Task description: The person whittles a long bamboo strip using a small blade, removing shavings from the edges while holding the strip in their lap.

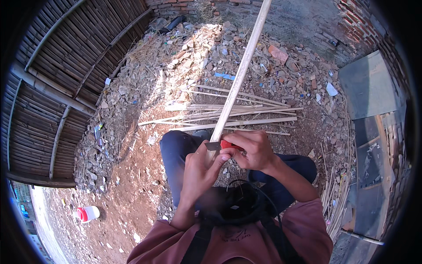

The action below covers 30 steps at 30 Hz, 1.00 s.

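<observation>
A long pale bamboo strip slants from between my knees up past the top edge of the view. My left hand is closed around its near end, with the thumb reaching toward the blade. In my right hand is a knife with a red handle and a short, broad, dark blade. The blade lies across the strip, between the two hands. My fingers partly hide the handle and the strip's near end. Beyond my knees, several split bamboo strips lie loosely crossed on the ground.
Stones and brick rubble cover the ground ahead, up to a brick wall. A bamboo slat panel stands at left. A white and red plastic jug is at lower left. Thin strips and flat sheets are at right.
</observation>
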### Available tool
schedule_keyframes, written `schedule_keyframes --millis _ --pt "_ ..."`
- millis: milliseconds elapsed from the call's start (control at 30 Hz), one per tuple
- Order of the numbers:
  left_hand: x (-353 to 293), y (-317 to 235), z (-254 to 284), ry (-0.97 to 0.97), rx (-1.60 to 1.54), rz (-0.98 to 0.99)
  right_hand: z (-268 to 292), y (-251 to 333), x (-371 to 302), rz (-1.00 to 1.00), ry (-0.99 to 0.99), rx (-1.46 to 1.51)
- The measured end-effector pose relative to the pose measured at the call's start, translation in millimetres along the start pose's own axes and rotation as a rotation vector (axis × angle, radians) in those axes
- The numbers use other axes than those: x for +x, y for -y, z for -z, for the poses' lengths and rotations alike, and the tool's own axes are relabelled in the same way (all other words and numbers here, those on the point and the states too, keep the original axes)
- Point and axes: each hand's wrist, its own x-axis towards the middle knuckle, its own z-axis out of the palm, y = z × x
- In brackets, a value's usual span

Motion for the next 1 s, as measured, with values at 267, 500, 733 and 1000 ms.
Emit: schedule_keyframes --millis 267,500,733,1000 --pt "-3 -6 -5 -0.028 -0.007 0.007 0 5 0 -0.027 -0.028 -0.007" --pt "-2 -8 -7 -0.048 0.062 -0.007 -2 7 -3 -0.059 -0.044 -0.067" --pt "-2 0 -15 -0.111 0.093 0.02 -4 14 -1 -0.066 -0.093 -0.162" --pt "-2 -5 -9 -0.129 0.09 0.021 -1 5 -1 -0.05 -0.047 -0.04"
